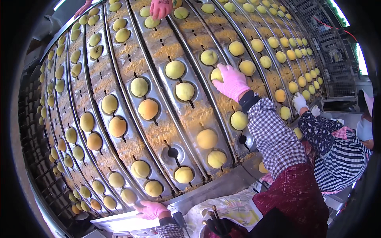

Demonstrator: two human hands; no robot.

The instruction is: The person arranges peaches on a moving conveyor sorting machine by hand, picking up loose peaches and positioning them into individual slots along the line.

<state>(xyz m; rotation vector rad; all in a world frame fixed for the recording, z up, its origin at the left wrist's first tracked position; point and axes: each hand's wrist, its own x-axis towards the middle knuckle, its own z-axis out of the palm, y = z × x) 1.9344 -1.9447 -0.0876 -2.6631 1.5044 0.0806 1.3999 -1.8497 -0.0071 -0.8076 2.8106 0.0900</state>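
Note:
My right hand (232, 82), in a pink glove, reaches across the metal conveyor (131, 158) with its fingers closed round a yellow peach (216, 74) that sits at a cup in one of the strips. Another peach (208, 57) lies just beyond it. At the near edge my left hand (151, 209), also pink-gloved, lies on the metal rim with its fingers stretched out and nothing in them. The nearest fruit to it are a peach (153, 188) and a paler peach (128, 196). Closer to me, one round cup (172, 152) shows its dark hole.
Wet orange pulp (198, 116) coats the strips between the cups. Across the conveyor another person's pink-gloved hand (160, 8) touches fruit. To my right a co-worker's white-gloved hand (299, 102) is at the edge. A wire-mesh guard (323, 51) stands at the far right.

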